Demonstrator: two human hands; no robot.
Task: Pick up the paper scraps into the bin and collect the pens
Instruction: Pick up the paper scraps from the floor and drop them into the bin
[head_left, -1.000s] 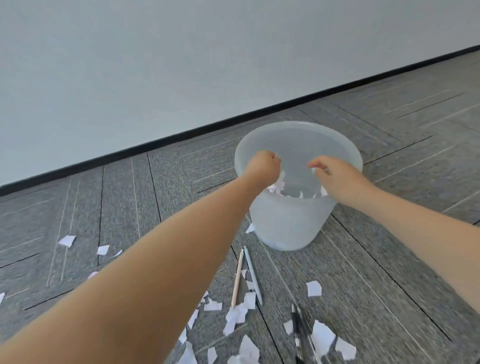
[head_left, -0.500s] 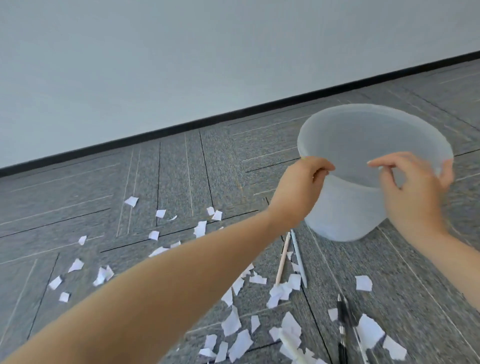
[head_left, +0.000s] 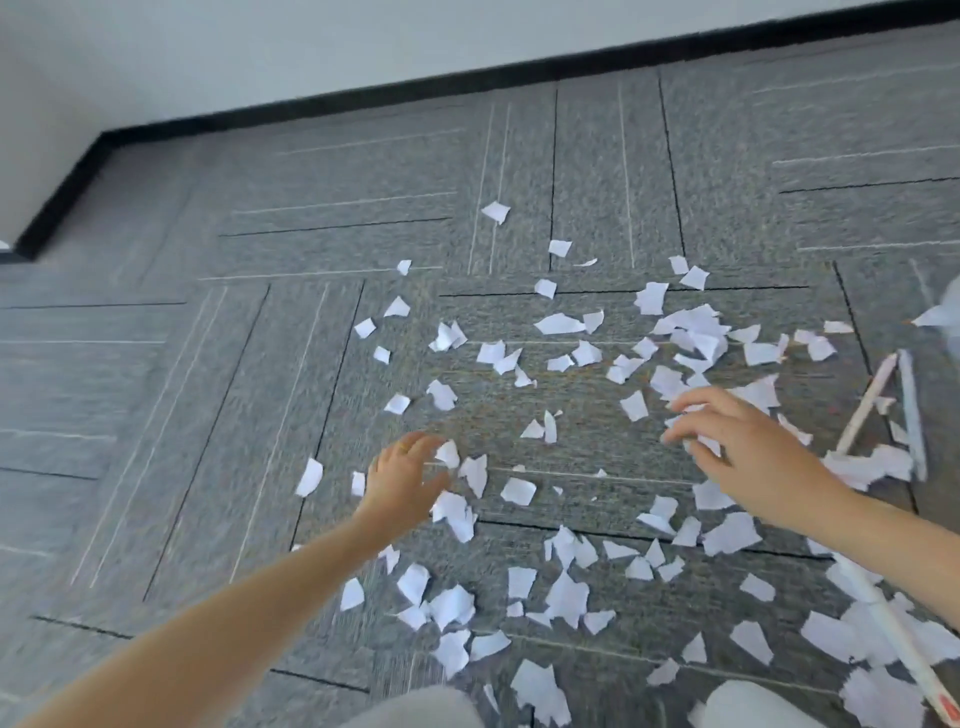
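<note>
Several white paper scraps (head_left: 563, 597) lie scattered over the grey carpet. My left hand (head_left: 402, 480) hovers low over the scraps at centre left, fingers loosely bent, holding nothing that I can see. To the right, my right hand (head_left: 748, 449) reaches out with spread fingers whose tips touch scraps. A tan pen (head_left: 866, 413) and a grey-blue pen (head_left: 912, 421) lie side by side at the right. A white pen (head_left: 891, 636) lies among scraps at the lower right. Only a blurred sliver of the translucent bin (head_left: 951, 317) shows at the right edge.
A white wall with a black skirting board (head_left: 467, 78) runs along the top and turns a corner at the left. My knees (head_left: 753, 706) show at the bottom edge. The carpet to the left holds no scraps.
Both hands have left the bin's rim and dropped to the scraps on the floor. The view has swung left and down, so the bin has slid to the right edge.
</note>
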